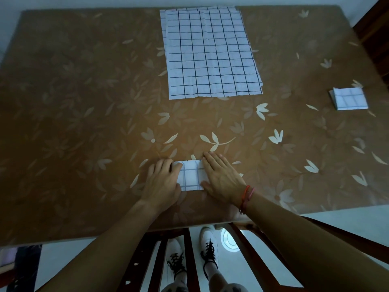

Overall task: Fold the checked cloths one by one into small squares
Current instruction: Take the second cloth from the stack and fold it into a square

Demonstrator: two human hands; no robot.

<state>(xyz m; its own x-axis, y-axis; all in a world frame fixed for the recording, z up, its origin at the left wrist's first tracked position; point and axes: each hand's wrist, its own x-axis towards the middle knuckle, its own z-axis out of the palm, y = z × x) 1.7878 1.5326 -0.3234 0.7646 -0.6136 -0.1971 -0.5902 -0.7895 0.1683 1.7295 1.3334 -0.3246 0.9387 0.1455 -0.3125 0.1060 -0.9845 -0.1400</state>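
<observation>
Right hand (221, 178) at 6 o'clock, flat, fingers straight, pressing on the folded cloth (190, 175) near the table (84, 123) edge. Left hand (162, 182) bent over its left edge; pinching or merely pressing, cannot tell. Probably light, limp, crease-holding; best taken by the corners. Unfolded stack (212, 53) at 12, finished square (349, 99) at 2.

Dim room, brown leaf-patterned surface (84, 114), pale glossy floor (347, 224) below, dark wooden chair frame (259, 249) tucked under near edge
</observation>
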